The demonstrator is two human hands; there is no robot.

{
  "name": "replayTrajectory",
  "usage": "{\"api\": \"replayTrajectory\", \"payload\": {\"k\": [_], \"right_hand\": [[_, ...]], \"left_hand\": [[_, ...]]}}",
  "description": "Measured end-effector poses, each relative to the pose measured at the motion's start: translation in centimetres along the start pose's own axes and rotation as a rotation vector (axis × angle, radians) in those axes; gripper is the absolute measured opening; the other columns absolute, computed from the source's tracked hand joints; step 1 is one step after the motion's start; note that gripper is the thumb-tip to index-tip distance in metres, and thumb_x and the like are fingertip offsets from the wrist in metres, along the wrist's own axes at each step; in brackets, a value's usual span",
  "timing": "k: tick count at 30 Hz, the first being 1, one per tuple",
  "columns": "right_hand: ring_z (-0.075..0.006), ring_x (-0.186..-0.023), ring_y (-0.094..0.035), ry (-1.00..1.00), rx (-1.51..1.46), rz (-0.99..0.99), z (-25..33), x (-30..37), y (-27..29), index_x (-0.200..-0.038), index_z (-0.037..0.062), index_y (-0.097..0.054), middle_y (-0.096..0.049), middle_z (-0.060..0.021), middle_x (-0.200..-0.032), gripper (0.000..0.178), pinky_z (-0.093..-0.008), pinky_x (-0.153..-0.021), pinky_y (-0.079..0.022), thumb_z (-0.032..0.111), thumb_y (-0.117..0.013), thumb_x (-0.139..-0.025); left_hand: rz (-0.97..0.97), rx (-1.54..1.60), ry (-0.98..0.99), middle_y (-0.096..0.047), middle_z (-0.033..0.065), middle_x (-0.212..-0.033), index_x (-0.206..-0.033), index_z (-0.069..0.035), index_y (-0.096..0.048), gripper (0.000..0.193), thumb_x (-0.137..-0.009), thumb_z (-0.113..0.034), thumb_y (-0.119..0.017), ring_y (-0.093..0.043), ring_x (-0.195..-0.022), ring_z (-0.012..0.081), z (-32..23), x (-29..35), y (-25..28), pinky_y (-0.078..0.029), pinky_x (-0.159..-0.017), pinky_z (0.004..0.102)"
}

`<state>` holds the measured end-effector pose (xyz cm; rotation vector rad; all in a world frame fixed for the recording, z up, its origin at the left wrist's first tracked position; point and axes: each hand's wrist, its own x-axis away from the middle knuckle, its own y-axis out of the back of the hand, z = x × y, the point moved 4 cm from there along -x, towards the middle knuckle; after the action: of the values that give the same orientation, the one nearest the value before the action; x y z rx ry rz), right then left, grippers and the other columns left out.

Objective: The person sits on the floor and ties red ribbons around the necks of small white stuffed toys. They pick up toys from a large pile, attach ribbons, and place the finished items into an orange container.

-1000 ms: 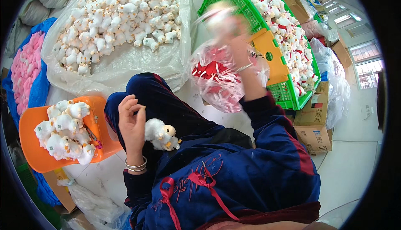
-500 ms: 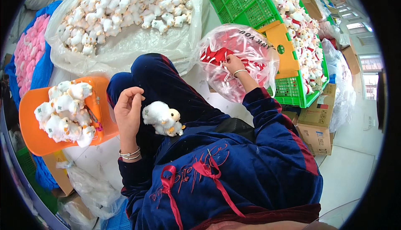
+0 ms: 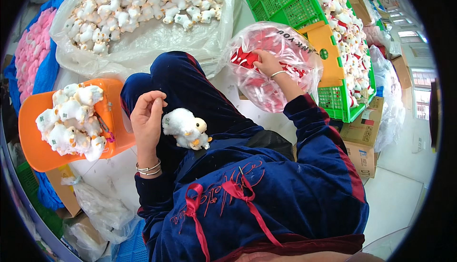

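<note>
A small white plush sheep (image 3: 184,127) with orange feet lies on its side on my lap. My left hand (image 3: 148,114) is raised just beside it, fingers bent and close to the thumb; whether a small thing is between them I cannot make out. Away to the right, my right hand (image 3: 267,64) reaches into the mouth of a clear plastic bag (image 3: 266,96). Its fingers are closed at the edge of the red fabric pieces (image 3: 244,59) with white ties inside, and the fingertips are partly hidden.
Several white plush toys (image 3: 76,114) rest on an orange stool (image 3: 33,140) at left. A plastic sheet (image 3: 143,47) ahead bears a heap of them. Right stands a green crate (image 3: 285,5) of toys with red pieces, above a cardboard box (image 3: 359,150). Pink plush (image 3: 34,55) lies far left.
My right hand has shifted slightly left and up within the bag, bunching the red pieces. My left hand has stayed nearly in place beside the plush sheep. The whole view has shifted slightly.
</note>
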<state>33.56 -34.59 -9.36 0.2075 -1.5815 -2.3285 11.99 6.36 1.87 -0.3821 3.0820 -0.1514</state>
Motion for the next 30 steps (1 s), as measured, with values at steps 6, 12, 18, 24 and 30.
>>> {"api": "replayTrajectory", "payload": {"k": [6,12,18,24,30], "right_hand": [[-0.0373,-0.095,-0.068,-0.106,0.210,0.130,-1.5,-2.2,-0.7,-0.089,0.0071,-0.071,-0.068,-0.0173,-0.096,0.016,-0.0491,-0.086,-0.054,0.021,-0.064,-0.086],[-0.0351,-0.091,-0.066,0.058,0.222,0.130,1.1,-1.6,0.6,-0.089,0.0057,-0.069,-0.064,-0.0161,-0.091,0.033,-0.0463,-0.081,-0.054,0.038,-0.076,-0.084],[-0.0350,-0.090,-0.070,-0.125,0.205,-0.099,-1.6,-2.1,-3.1,-0.094,0.0049,-0.072,-0.070,-0.0152,-0.095,0.037,-0.0459,-0.084,-0.056,0.039,-0.077,-0.081],[-0.0103,-0.073,-0.063,-0.236,-0.602,0.003,-0.7,-2.7,5.1,-0.096,0.0021,-0.073,-0.071,-0.0027,-0.082,0.024,-0.0272,-0.069,-0.051,0.026,-0.072,-0.092],[-0.0056,-0.076,-0.061,-0.013,-1.116,0.053,15.0,0.2,12.3,-0.100,0.0019,-0.069,-0.069,0.0002,-0.087,0.014,-0.0224,-0.067,-0.048,0.016,-0.067,-0.099]], "left_hand": [[-0.034,-0.035,0.005,-0.068,0.0018,-0.104,-0.112,-0.002,-0.066,0.013,-0.102,-0.004,-0.059,-0.062,-0.088,0.0065,-0.4,0.4,1.4,-0.047,-0.074,0.0196],[-0.072,0.012,0.012,-0.069,0.0017,-0.103,-0.111,-0.003,-0.067,0.012,-0.102,-0.005,-0.059,-0.062,-0.086,0.0064,0.7,-0.1,1.0,-0.046,-0.072,0.0194],[-0.014,0.051,0.007,-0.069,0.0020,-0.104,-0.112,-0.003,-0.067,0.012,-0.103,-0.006,-0.059,-0.061,-0.086,0.0061,0.1,-0.3,0.0,-0.046,-0.073,0.0193],[-0.080,0.054,0.015,-0.069,0.0021,-0.103,-0.112,-0.002,-0.067,0.013,-0.102,-0.003,-0.058,-0.060,-0.083,0.0050,0.5,-0.4,1.3,-0.045,-0.072,0.0188],[0.249,0.123,0.137,-0.070,0.0055,-0.103,-0.116,0.001,-0.068,0.022,-0.105,-0.012,-0.054,-0.061,-0.084,0.0061,-1.7,-1.1,-2.6,-0.047,-0.072,0.0197]]}}
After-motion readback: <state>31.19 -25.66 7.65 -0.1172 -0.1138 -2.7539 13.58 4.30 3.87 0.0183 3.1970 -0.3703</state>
